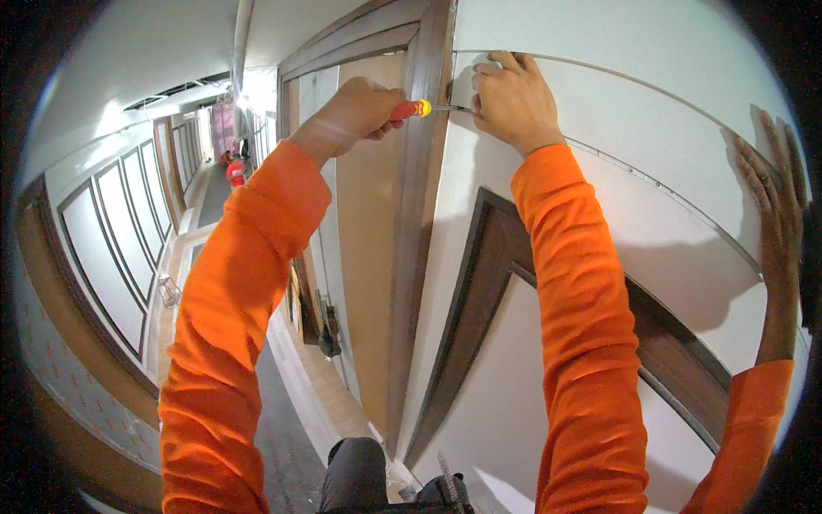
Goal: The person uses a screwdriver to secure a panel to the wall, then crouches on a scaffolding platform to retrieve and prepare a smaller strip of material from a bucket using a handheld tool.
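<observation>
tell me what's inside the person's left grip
The left grip closes around a red-and-yellow tool; the handle's yellow end and a thin shaft show. The curled hand covers the rest of the handle, so that part cannot be seen.

Tool handle [408, 110], red and yellow; sleeves [584, 334], plain bright orange; trousers [354, 475], dark grey; wall [616, 30], white; door frame [419, 171], brown; wall moulding [475, 283], dark brown; flat panel [372, 214], light tan

Screwdriver handle [409, 110] plastic (glossy); sleeves [586, 325] matt cloth; door frame [421, 171] wood
</observation>
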Demonstrator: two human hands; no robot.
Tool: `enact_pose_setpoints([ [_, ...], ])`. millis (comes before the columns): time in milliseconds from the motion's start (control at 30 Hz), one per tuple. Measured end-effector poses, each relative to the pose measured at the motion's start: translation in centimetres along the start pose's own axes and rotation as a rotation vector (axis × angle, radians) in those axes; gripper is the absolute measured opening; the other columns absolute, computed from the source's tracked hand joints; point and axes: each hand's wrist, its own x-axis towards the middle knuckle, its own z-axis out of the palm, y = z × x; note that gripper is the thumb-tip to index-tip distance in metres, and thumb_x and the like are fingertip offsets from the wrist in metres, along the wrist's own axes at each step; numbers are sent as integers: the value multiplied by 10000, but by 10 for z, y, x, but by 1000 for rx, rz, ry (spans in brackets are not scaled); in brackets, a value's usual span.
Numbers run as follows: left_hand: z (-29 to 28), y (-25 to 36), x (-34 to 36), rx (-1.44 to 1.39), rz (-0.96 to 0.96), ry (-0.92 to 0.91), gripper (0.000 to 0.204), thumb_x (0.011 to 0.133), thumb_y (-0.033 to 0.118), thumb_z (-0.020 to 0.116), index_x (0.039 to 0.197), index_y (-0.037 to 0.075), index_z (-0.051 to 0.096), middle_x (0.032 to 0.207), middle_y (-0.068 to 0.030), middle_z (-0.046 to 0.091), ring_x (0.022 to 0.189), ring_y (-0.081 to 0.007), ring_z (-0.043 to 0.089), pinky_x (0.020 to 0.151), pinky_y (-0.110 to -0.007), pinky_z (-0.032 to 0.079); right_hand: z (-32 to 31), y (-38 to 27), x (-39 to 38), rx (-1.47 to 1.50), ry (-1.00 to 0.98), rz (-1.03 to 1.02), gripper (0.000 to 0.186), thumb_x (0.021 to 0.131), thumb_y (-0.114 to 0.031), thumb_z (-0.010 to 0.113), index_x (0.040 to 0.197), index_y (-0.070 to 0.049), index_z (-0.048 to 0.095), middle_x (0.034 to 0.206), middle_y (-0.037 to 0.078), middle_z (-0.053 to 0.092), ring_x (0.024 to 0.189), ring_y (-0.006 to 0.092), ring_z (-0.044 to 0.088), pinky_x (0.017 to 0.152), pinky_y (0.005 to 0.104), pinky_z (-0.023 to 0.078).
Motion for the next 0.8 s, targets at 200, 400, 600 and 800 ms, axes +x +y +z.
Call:
enact_pose_setpoints([
  [200,11,-28,2,67,222,150,434,942,415,738,1139,29,756,876,-65,735,754,-125,702,695,-280,576,-4,-3,-1,5,-14,-20,209,841,-231,715,975,-86,783,1269,29,713,1304,226,561,1140,418,400],
  [400,8,9,-12,68,-108,38,554,909,453,758,1033,-85,722,789,-139,717,666,-164,702,639,-291,565,-2,2,-3,0,-18,-8,202,833,-223,714,958,-79,781,1251,33,718,1288,233,573,1131,425,408],
  [600,9,-27,2,297,520,346,535,958,454,692,1013,-77,718,723,-135,700,579,-185,693,583,-303,570,-3,-4,3,27,11,-3,195,826,-216,716,939,-71,780,1226,40,725,1274,241,582,1128,429,410],
  [800,8,9,-7,91,-62,91,496,936,403,745,1127,-54,719,836,-144,742,643,-178,716,623,-291,578,1,2,-3,36,18,-20,186,828,-209,719,938,-72,780,1206,41,725,1259,240,582,1115,426,410],
])
